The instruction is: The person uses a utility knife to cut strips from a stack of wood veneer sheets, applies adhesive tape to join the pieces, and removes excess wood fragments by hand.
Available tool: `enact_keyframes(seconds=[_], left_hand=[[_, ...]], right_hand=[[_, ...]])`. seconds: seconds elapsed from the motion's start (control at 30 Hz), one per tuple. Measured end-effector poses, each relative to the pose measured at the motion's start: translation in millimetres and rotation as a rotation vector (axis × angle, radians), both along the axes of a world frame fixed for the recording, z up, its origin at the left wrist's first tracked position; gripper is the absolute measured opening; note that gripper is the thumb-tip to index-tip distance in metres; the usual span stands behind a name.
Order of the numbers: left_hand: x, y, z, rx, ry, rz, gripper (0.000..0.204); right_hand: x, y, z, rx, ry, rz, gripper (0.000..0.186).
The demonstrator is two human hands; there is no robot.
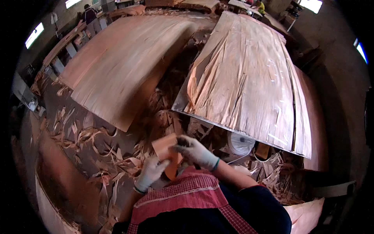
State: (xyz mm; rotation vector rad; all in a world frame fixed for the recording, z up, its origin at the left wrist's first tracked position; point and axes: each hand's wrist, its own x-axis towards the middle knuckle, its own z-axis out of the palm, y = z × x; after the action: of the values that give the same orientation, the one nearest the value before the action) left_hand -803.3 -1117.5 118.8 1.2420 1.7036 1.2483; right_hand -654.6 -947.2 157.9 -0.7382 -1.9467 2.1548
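Note:
In front of my waist I hold a small bent piece of wood veneer (164,145). My right hand (196,153), in a pale glove with darkened fingertips, pinches its upper right edge. Lower and to the left, my left hand (151,171), gloved too, is closed at the piece's lower part with the thumb toward me; its other fingers are partly hidden. Ahead on the right, a metal-edged table carries a stack of cracked, wavy veneer sheets (249,78). Another broad sheet stack (128,62) spreads out ahead on the left, smoother and blurred along its right side.
Torn veneer strips (113,156) litter the floor around me. Beneath the right table sits a roll wrapped in clear plastic (240,143). A curved veneer sheet (66,187) stands at the lower left. Farther back, a person (90,17) is by a bench, and another person (260,7) is far right of centre.

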Motion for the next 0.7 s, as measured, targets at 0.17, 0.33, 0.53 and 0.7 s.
enact_keyframes(seconds=[0.17, 0.33, 0.53, 0.7], left_hand=[[-68, 12, 8, -0.001, -0.037, 0.365, 0.02], [-145, 36, -1, -0.069, -0.19, 0.483, 0.017], [-266, 109, -9, -0.003, -0.146, 0.327, 0.02], [-373, 156, 5, -0.085, -0.235, 0.244, 0.019]], right_hand=[[-59, 116, -86, 0.199, -0.054, -0.36, 0.026], [-128, 198, -130, 0.875, -0.564, -0.434, 0.051], [-163, 239, -167, 1.008, -0.841, -0.575, 0.025], [-179, 224, -134, 0.803, -0.544, -0.835, 0.021]])
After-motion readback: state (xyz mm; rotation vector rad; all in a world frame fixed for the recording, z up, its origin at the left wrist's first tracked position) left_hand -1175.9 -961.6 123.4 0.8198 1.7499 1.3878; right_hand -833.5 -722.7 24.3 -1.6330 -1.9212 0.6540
